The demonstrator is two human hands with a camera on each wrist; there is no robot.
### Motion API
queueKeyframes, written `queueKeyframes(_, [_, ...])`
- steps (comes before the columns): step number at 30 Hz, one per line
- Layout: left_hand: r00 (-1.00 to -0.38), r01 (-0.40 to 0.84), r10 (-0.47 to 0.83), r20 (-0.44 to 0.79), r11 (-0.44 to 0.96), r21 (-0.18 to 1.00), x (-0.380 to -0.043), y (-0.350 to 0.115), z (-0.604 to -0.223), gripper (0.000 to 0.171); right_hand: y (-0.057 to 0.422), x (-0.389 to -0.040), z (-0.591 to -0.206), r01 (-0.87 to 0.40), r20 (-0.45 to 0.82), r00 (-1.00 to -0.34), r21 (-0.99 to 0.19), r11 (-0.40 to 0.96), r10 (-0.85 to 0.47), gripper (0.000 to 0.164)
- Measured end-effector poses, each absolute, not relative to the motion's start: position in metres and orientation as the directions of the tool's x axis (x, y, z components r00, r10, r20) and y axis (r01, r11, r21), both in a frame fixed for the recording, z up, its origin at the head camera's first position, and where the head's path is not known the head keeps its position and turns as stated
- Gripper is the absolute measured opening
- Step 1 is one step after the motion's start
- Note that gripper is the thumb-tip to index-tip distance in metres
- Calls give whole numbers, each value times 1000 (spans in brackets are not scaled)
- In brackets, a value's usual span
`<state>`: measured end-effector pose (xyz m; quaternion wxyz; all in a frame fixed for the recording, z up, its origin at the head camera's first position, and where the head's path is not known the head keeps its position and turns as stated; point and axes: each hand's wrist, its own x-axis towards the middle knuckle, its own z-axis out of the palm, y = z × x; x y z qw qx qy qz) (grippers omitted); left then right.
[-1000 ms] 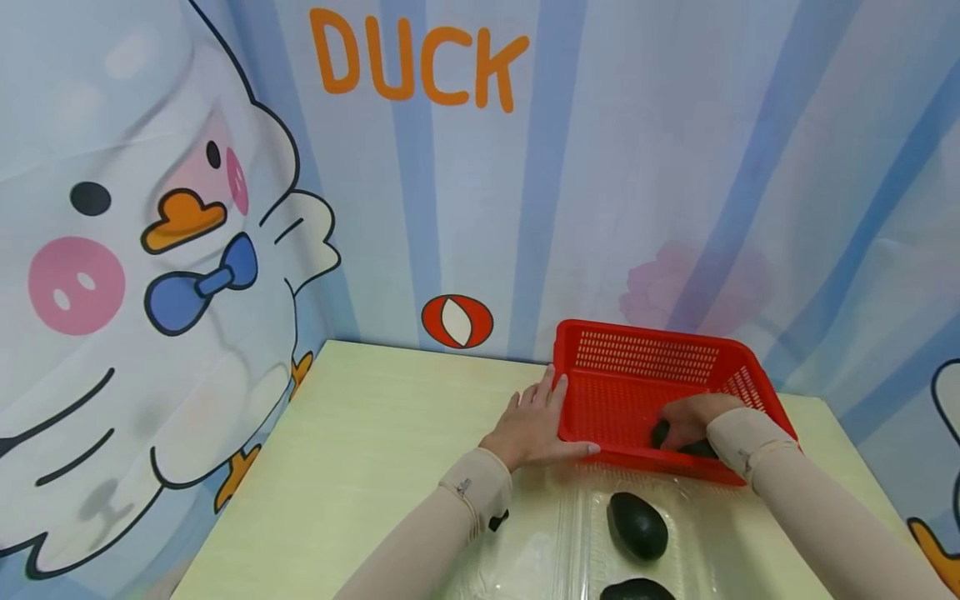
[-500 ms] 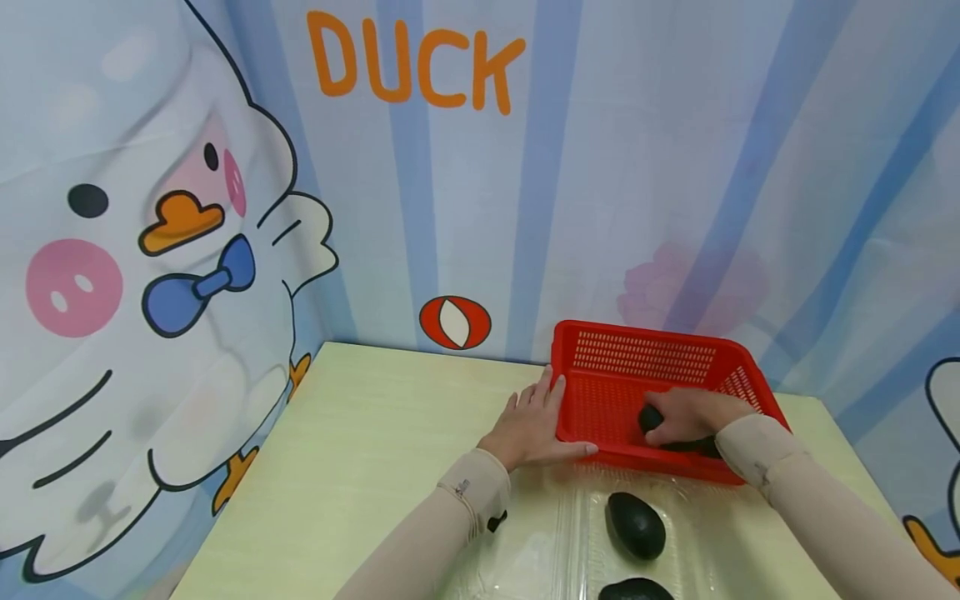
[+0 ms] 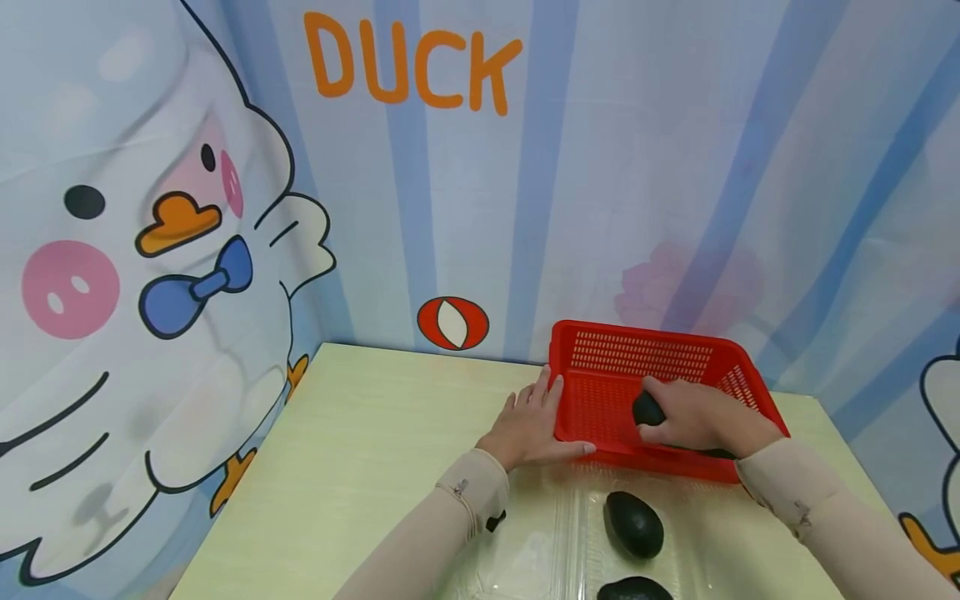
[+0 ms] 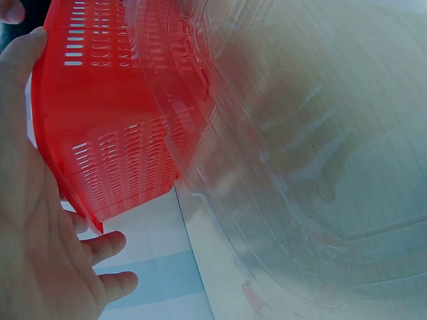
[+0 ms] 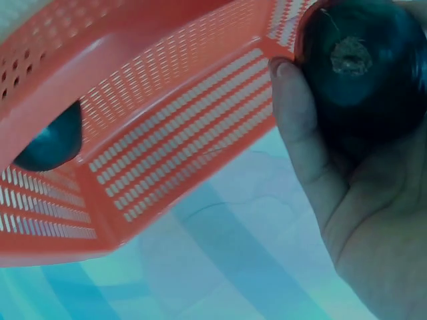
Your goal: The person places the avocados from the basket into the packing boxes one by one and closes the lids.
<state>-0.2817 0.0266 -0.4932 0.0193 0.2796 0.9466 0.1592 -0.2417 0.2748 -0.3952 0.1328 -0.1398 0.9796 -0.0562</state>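
A dark avocado point(image 5: 363, 73) with a brown stem scar is gripped by my right hand point(image 3: 693, 410), which is over the red basket point(image 3: 633, 460). In the right wrist view, another dark avocado point(image 5: 53, 142) lies inside the basket, partly hidden by its rim. My left hand point(image 3: 525, 429) rests on the basket's near left corner, fingers spread along the left side and thumb on the front rim. In the left wrist view, the fingertips point(image 4: 110, 248) stick out past the basket's edge.
A clear plastic clamshell tray point(image 3: 581, 525) lies in front of the basket. One avocado point(image 3: 633, 525) sits in its right part, with another point(image 3: 635, 588) cut off by the frame. A printed curtain point(image 3: 450, 208) stands behind the pale table point(image 3: 360, 433).
My right hand has drawn the avocado up from the basket's floor and shifted slightly left. My left hand stays on the basket's corner.
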Motion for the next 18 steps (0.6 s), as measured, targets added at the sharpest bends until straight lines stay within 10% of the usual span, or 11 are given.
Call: queueKeyframes(18, [-839, 530, 540, 67, 784, 323, -279, 25, -491, 115, 252, -168, -384, -114, -167, -976, -157, 981, -140, 60])
